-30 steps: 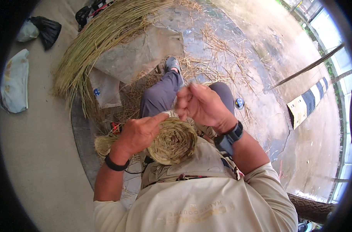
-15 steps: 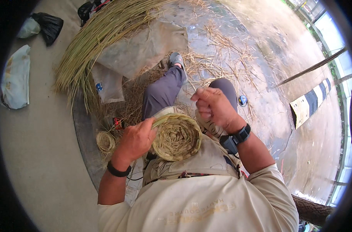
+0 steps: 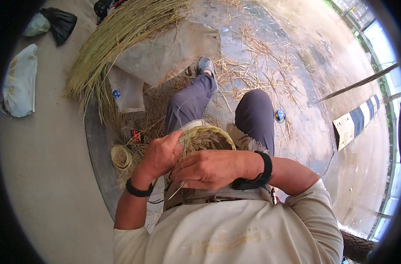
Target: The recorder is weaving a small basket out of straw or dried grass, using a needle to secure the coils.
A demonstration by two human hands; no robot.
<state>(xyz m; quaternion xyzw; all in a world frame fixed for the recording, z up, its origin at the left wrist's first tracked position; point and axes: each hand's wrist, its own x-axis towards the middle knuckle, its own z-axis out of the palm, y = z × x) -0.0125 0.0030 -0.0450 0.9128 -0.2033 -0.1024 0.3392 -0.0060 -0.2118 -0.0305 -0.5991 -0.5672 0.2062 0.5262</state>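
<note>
A round woven straw basket (image 3: 216, 136) rests on my lap, tilted, its coiled inside partly showing. My left hand (image 3: 160, 154) is closed on the left part of its rim, where greenish strands stick up. My right hand (image 3: 209, 169) lies across the near side of the basket and hides much of it. A thin, pale, pointed sliver (image 3: 176, 192) pokes out below the curled right fingers; whether it is a needle or a stalk I cannot tell. The fingertips of both hands are close together at the basket's left side.
A long bundle of straw stalks (image 3: 121, 39) lies ahead on the left, beside a worn sheet (image 3: 174, 50). Left of my legs sits a smaller woven piece (image 3: 121, 157) near a red object (image 3: 136, 136). A tape measure (image 3: 280, 115) and loose stalks (image 3: 270, 57) lie right and ahead.
My right hand has come down and left, from above the right knee to the near side of the basket. The basket has tilted; my left hand still grips its rim.
</note>
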